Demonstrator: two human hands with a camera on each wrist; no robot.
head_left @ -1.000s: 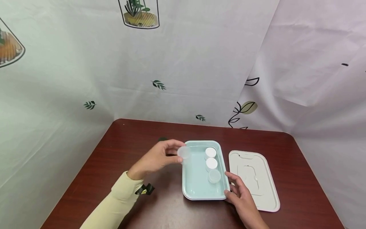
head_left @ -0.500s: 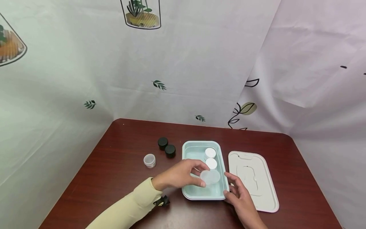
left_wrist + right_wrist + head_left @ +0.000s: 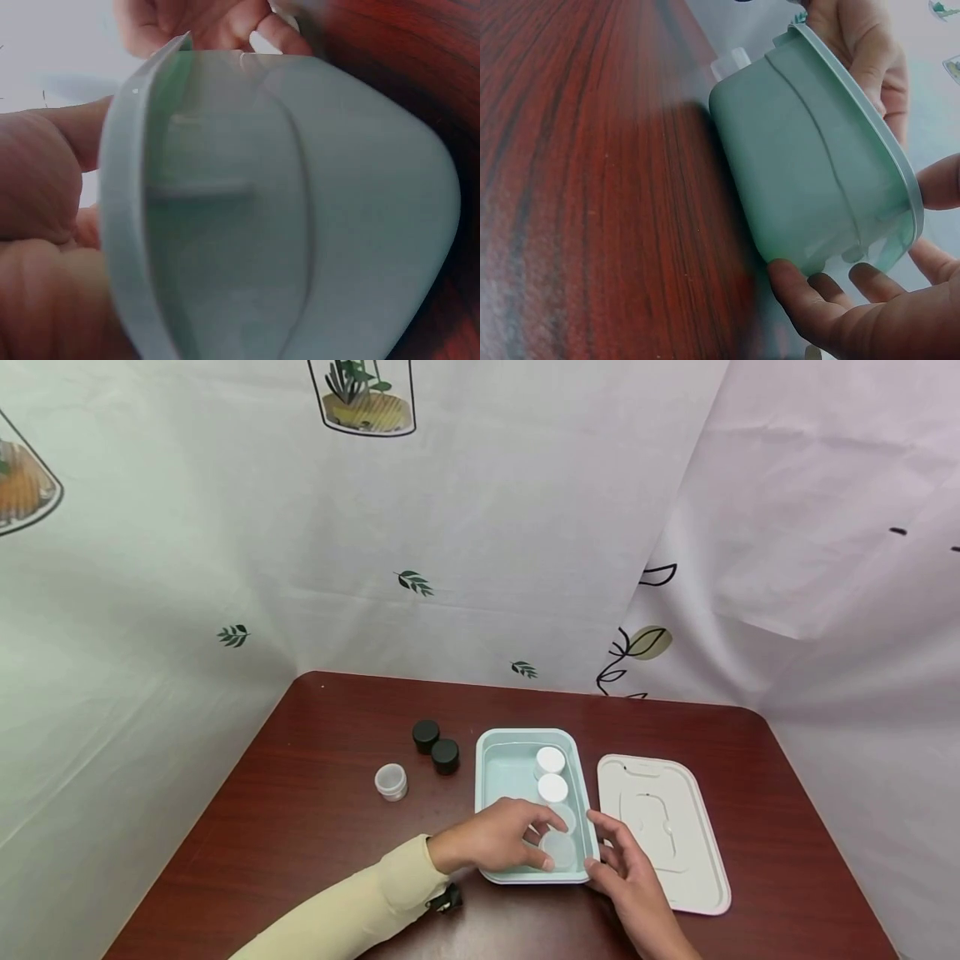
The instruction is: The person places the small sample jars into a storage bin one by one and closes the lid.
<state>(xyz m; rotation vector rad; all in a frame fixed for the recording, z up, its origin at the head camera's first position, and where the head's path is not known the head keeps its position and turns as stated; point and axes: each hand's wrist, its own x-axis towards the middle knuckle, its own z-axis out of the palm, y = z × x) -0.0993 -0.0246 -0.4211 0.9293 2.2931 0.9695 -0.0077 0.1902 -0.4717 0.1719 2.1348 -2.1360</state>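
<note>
My left hand (image 3: 504, 837) reaches over the near-left rim of a pale blue plastic container (image 3: 501, 772). Thumb and fingertips pinch a small translucent jar (image 3: 559, 852) low in its near-right part. Behind that jar, a second translucent jar (image 3: 564, 817) is partly covered by the fingers. Two white-lidded jars (image 3: 552, 787) complete the row along the right wall. My right hand (image 3: 633, 881) grips the container's right side; in the right wrist view its thumb is at the rim and the fingers (image 3: 810, 300) lie against the outer wall. The left wrist view shows mostly the container's outer wall (image 3: 360, 172).
A white lid (image 3: 663, 835) lies flat to the right of the container. On the left, two black-lidded jars (image 3: 446, 756) and one clear jar (image 3: 391, 782) stand on the dark red table (image 3: 300, 827). A printed curtain (image 3: 480, 527) hangs behind the table.
My left hand has carried the translucent jar from the container's left rim rightward and toward me, down inside it. My right hand has kept its grip on the container.
</note>
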